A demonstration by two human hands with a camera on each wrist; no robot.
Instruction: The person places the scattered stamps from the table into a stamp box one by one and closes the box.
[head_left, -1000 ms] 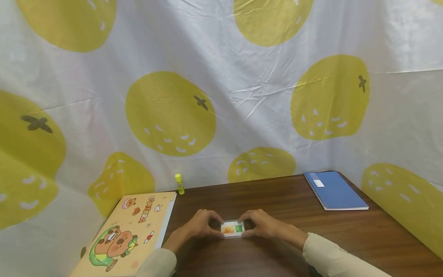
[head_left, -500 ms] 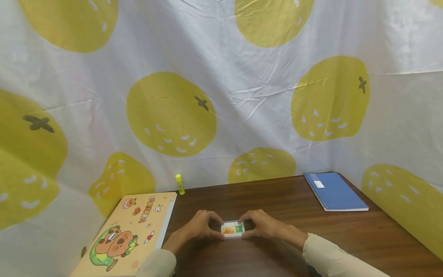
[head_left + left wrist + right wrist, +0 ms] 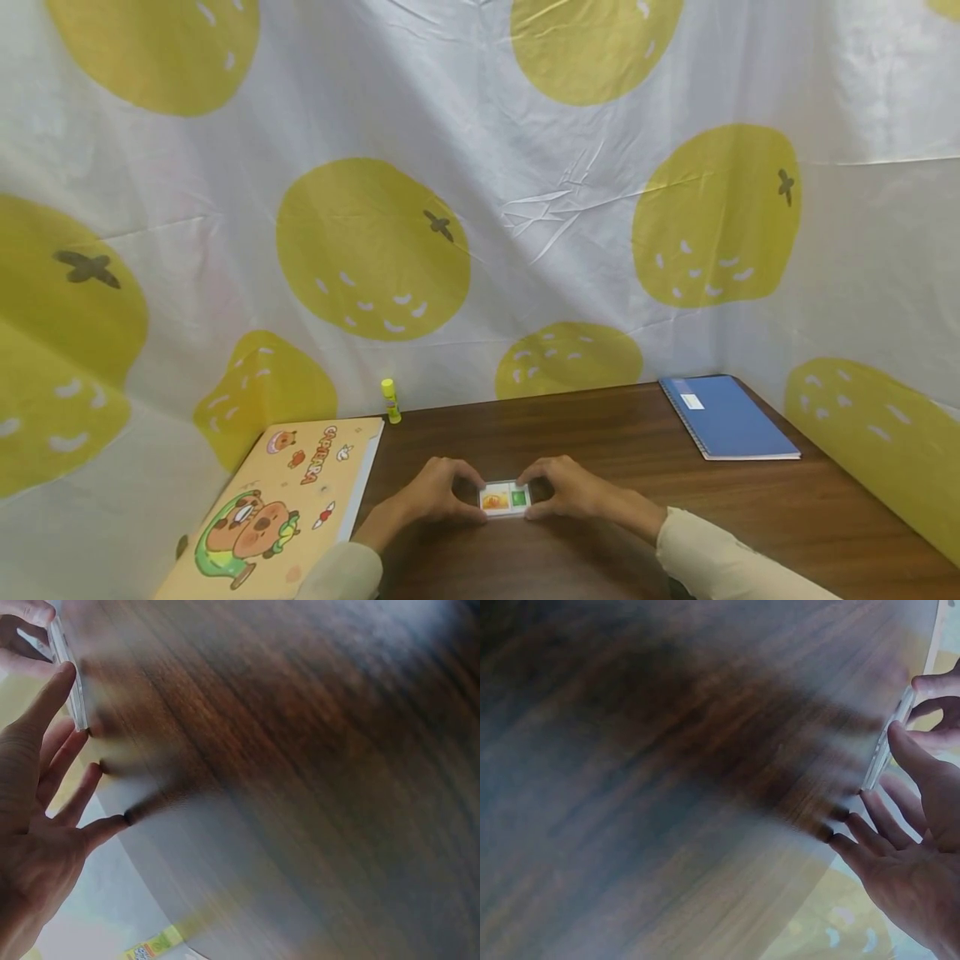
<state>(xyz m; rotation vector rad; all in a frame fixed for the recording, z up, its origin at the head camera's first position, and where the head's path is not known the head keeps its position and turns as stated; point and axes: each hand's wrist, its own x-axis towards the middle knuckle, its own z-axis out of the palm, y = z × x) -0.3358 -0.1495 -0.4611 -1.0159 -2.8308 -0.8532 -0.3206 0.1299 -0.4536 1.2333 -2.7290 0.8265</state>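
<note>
A small flat clear-edged case (image 3: pixel 504 498) lies low over the middle of the dark table, its white face showing an orange picture and a green one. My left hand (image 3: pixel 441 490) pinches its left end between thumb and fingers. At the opposite end, my right hand (image 3: pixel 568 490) grips it the same way. Seen edge-on in the left wrist view, the case (image 3: pixel 69 675) is thin and transparent, with the left thumb on its near edge. In the right wrist view the right thumb presses the case (image 3: pixel 889 739), while the other fingertips reach down to the tabletop.
On the left lies a capybara-printed folder (image 3: pixel 300 492). A yellow glue stick (image 3: pixel 392 402) stands at the table's back edge. A blue spiral notebook (image 3: pixel 727 417) is at the back right. Fruit-patterned fabric (image 3: pixel 480 250) walls in the brown table (image 3: pixel 750 517).
</note>
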